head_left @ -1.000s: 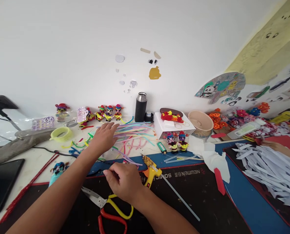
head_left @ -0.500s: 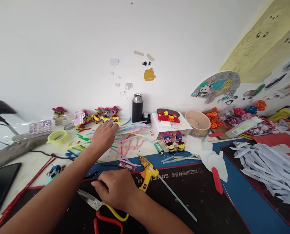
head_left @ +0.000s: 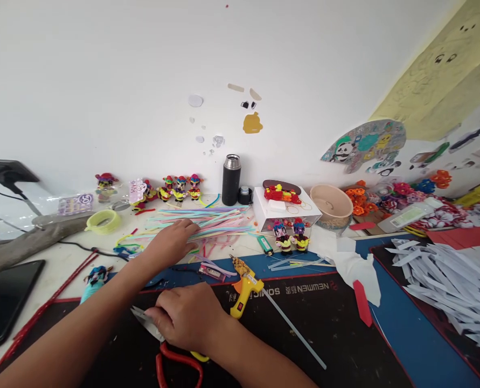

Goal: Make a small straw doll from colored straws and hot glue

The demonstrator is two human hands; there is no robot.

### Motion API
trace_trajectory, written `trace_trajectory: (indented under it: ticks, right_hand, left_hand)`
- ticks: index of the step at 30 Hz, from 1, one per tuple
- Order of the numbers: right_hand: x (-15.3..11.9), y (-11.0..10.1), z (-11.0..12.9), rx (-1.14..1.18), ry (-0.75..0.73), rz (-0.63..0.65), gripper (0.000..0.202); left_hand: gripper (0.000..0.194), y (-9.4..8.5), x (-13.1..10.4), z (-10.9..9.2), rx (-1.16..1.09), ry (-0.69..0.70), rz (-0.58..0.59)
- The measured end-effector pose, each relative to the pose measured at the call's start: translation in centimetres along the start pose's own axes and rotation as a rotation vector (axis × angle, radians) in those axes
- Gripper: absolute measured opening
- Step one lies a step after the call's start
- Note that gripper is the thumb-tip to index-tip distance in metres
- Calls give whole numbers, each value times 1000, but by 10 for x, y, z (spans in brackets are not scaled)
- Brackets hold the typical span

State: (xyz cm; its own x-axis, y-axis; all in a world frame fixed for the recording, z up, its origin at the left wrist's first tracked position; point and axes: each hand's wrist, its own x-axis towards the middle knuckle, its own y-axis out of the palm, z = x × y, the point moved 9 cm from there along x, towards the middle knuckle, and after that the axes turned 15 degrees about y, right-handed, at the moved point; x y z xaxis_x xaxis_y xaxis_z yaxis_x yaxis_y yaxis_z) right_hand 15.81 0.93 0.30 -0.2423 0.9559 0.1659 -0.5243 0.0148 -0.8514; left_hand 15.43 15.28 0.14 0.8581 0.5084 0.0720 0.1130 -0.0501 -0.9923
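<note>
My left hand (head_left: pixel 175 241) reaches across to the pile of pastel pipe cleaners (head_left: pixel 219 221) on the white tabletop. Its fingers and thumb are apart at the near side of the pile. Nearer to me, my right hand (head_left: pixel 191 315) is closed, its fingers curled in; what they hold, if anything, is hidden. Beneath that hand lie scissors with a red and a yellow handle (head_left: pixel 181 360), partly covered, blades pointing left. A yellow hot glue gun (head_left: pixel 245 288) with a long glue stick rests on the black mat, right of my right hand.
Several small pipe-cleaner figures (head_left: pixel 180 188) stand along the wall. A black flask (head_left: pixel 231 182) and a white box (head_left: pixel 286 213) stand at the back. White paper strips (head_left: pixel 445 291) are heaped at the right. A phone (head_left: pixel 9 304) lies at the left, near a yellow-green tape roll (head_left: pixel 103 222).
My left hand has drawn back toward me over the pipe cleaners, which lie more evenly. My right hand has shifted slightly left and down, covering more of the scissors. The view has shifted slightly.
</note>
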Motion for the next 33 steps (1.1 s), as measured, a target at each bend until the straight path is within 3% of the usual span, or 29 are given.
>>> trace_trajectory:
  ticks: [5, 8, 15, 17, 23, 27, 33]
  right_hand:
    - [2, 4, 0, -17, -6, 47, 37]
    - [2, 4, 2, -48, -17, 74, 38]
    - [-2, 8, 10, -84, -63, 98, 37]
    - [-3, 9, 11, -85, -66, 99, 37]
    - [-2, 12, 9, -110, -67, 97, 38]
    - [-3, 11, 11, -118, -72, 106, 36]
    - [-6, 11, 11, -109, -69, 124, 33]
  left_hand:
    - [36, 12, 7, -4, 45, -45, 46]
    - [36, 8, 10, -4, 54, -38, 25]
    - [37, -41, 16, -7, 146, -25, -138]
    - [40, -47, 17, -8, 150, -39, -184]
    - [40, -19, 13, -6, 39, -23, -134]
    - [35, -13, 8, -4, 71, -48, -104]
    - [27, 8, 9, -24, 94, -25, 3]
